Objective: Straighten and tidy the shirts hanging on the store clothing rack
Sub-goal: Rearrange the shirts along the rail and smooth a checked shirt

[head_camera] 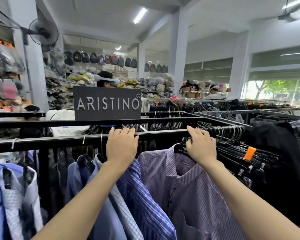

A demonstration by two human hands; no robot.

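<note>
We note the shirts hang from a black rail (59, 142) that runs across the view. The purple striped shirt (189, 187) hangs just below the right hand (200, 147); the blue striped shirt (142, 196) hangs below the left hand (122, 146). More pale blue shirts (12, 196) hang further left of the fingers, well apart from them.

Left hand: fingers together, curled over the top of the rail. Right hand: fingers curled at the rail and on the black hanger (180, 149) of the purple shirt; we cannot tell whether they pinch the hook.

Right of the right fingers, a tight row of black hangers (232, 134) with dark clothes, one carrying an orange tag (249, 153).

Beyond the fingers, a dark sign (107, 103) reads ARISTINO. Further back: more racks, white pillars (177, 54), a wall fan (43, 34), backpacks (100, 59) along the far wall, ceiling strip lights (140, 15), windows (275, 90) at right.
</note>
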